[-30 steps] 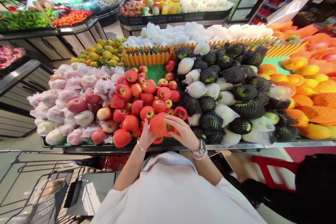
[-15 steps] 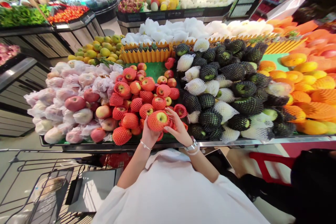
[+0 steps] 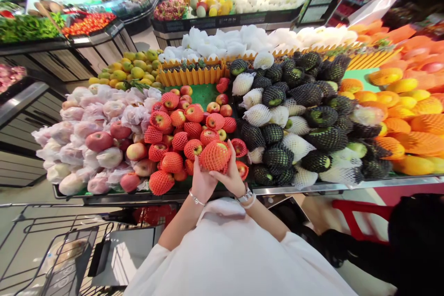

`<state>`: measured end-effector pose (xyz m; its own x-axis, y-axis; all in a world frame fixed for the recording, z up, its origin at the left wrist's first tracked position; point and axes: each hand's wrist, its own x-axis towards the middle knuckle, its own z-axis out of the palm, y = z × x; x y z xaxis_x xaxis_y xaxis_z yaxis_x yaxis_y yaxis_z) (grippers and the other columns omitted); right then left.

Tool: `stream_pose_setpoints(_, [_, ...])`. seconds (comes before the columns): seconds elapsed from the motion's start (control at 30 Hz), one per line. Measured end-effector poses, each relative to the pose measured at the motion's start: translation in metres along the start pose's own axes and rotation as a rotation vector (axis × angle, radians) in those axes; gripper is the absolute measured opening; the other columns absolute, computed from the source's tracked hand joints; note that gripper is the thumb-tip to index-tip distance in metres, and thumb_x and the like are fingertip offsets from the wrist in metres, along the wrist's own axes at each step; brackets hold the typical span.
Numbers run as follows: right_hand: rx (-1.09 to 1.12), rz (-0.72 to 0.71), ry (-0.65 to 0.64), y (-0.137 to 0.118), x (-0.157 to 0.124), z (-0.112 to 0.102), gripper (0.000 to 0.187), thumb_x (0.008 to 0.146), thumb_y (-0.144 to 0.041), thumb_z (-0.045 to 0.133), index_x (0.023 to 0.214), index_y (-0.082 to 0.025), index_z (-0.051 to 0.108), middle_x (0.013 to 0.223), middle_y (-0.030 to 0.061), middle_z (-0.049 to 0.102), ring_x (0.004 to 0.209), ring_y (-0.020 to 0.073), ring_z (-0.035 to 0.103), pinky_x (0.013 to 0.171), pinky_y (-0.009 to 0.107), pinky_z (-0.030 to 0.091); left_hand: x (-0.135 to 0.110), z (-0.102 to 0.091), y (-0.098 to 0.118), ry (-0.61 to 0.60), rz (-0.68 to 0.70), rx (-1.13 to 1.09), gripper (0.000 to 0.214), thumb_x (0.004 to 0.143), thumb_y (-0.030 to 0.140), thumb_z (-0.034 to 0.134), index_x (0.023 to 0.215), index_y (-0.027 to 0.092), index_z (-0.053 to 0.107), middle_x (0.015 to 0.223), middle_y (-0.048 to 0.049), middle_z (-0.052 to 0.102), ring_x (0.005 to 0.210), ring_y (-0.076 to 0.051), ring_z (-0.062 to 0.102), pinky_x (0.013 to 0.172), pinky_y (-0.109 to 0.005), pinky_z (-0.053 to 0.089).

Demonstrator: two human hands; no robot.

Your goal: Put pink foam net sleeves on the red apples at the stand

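Observation:
An apple in a red foam net [image 3: 214, 156] rests between my two hands, just above the front of the apple pile. My left hand [image 3: 203, 182] cups it from the lower left. My right hand [image 3: 233, 174] wraps round its right side, with the thumb across the front. The net covers the side of the apple that faces me. Right behind lie several other netted apples [image 3: 171, 163], some with the bare red and yellow skin showing.
Paper-wrapped apples [image 3: 109, 157] lie to the left, melons in black and white nets [image 3: 278, 155] to the right. A metal shopping cart [image 3: 26, 222] stands at lower left. A red stool [image 3: 350, 222] and a person in dark clothing [image 3: 416, 245] are at lower right.
The apple has been turned in my hands: its bare stem end showed before, and now the net faces me. My right hand has closed further round it.

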<state>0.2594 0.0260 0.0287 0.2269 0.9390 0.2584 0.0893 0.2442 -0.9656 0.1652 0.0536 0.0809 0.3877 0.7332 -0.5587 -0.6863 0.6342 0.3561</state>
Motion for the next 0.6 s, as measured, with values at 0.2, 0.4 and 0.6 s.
stream_pose_setpoints(0.2, [-0.227, -0.196, 0.022, -0.010, 0.000, -0.011, 0.073, 0.088, -0.054, 0.050, 0.148, -0.021, 0.023, 0.156, 0.0119, 0.018, 0.146, 0.0309, 0.015, 0.119, 0.054, 0.015, 0.002, -0.002, 0.001, 0.001, 0.026, 0.031, 0.047, 0.098, 0.042, 0.031, 0.124, 0.014, 0.058, 0.109, -0.0085, 0.069, 0.103, -0.022, 0.063, 0.095, -0.033, 0.047])
stream_pose_setpoints(0.4, [-0.319, -0.304, 0.084, -0.040, 0.013, -0.029, 0.013, 0.089, -0.034, 0.055, 0.097, -0.023, 0.058, 0.135, 0.0104, 0.048, 0.136, 0.0295, 0.037, 0.111, 0.054, 0.032, 0.000, -0.002, 0.001, -0.137, 0.114, 0.050, 0.047, 0.098, 0.043, 0.032, 0.118, 0.013, 0.062, 0.113, -0.0098, 0.067, 0.102, -0.021, 0.062, 0.087, -0.031, 0.049])
stream_pose_setpoints(0.6, [-0.369, -0.307, -0.033, -0.038, 0.011, -0.027, 0.008, 0.087, -0.029, 0.061, 0.086, -0.023, 0.056, 0.131, 0.0086, 0.050, 0.135, 0.0268, 0.036, 0.112, 0.053, 0.031, 0.001, -0.005, 0.000, -0.115, 0.178, 0.061, 0.049, 0.098, 0.047, 0.032, 0.113, 0.013, 0.064, 0.116, -0.0098, 0.066, 0.103, -0.020, 0.062, 0.080, -0.027, 0.051])
